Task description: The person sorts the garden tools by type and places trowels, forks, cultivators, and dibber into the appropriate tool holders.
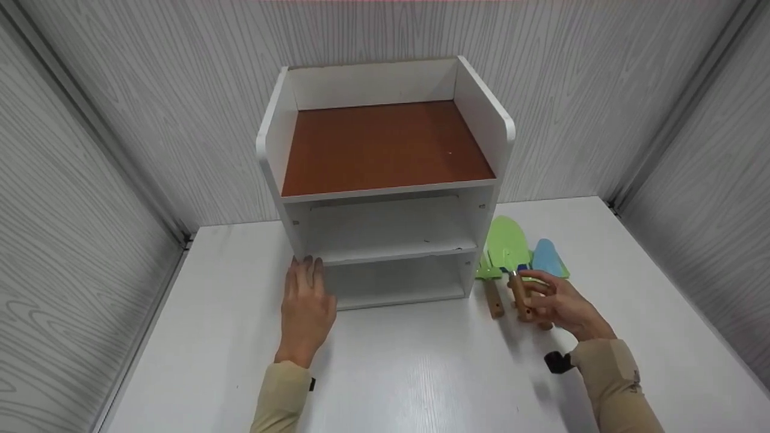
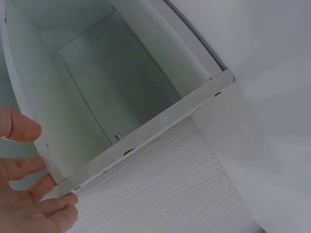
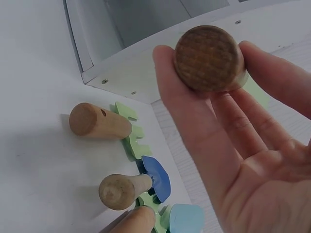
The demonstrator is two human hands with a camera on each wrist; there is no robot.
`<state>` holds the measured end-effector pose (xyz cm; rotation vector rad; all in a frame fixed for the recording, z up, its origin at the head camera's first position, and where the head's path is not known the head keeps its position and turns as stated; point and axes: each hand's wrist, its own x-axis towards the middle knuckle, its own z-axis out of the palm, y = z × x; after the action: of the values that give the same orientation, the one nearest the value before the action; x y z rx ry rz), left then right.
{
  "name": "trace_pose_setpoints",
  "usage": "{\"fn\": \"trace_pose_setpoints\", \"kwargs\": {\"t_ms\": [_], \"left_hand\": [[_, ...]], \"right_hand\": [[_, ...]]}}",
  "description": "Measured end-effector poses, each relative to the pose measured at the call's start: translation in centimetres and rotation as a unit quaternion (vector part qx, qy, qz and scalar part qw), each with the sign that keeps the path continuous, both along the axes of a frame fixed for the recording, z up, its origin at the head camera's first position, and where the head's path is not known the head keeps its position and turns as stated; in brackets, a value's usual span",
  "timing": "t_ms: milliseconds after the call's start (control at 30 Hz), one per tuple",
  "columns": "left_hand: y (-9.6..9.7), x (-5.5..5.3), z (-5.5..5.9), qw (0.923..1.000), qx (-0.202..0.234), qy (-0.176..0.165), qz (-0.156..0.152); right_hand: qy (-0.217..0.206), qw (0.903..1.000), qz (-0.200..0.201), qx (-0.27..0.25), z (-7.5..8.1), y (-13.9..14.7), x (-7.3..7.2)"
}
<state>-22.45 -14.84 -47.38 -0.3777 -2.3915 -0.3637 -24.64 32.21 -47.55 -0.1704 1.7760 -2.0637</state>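
In the head view, my right hand [image 1: 562,304] pinches the wooden handle [image 1: 518,294] of a green garden trowel [image 1: 507,240]. The handle's round end [image 3: 206,58] faces the right wrist camera, held between thumb and fingers above the table. My left hand [image 1: 305,313] touches the front left edge of a white shelf unit [image 1: 385,255], its fingers extended. From the left wrist, its fingers [image 2: 53,208] lie at the corner of the panel edge [image 2: 146,131]. Beside the trowel lies a small green rake [image 1: 493,297] with a wooden handle.
A light blue tool blade [image 1: 546,257] and a dark blue blade [image 3: 156,178] with a wooden handle lie right of the shelf. The unit has a brown top [image 1: 388,147] between raised sides. Grey wood-grain walls [image 1: 601,90] surround the white table [image 1: 397,373].
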Motion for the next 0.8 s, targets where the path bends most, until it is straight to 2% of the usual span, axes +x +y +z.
{"fn": "trace_pose_setpoints", "kwargs": {"t_ms": [300, 600, 800], "left_hand": [[0.1, 0.1, 0.1, 0.9998, 0.002, -0.02, 0.01], [0.1, -0.1, 0.0, 0.9999, 0.015, -0.004, 0.004], [0.2, -0.1, 0.0, 0.9999, 0.015, -0.002, 0.005]], "right_hand": [[0.039, 0.9992, 0.002, 0.006, -0.5, -0.2, 0.2], [0.08, 0.9966, -0.016, 0.015, -0.4, -0.8, 0.7], [0.116, 0.9931, -0.008, 0.013, -0.2, -1.1, 0.8]]}}
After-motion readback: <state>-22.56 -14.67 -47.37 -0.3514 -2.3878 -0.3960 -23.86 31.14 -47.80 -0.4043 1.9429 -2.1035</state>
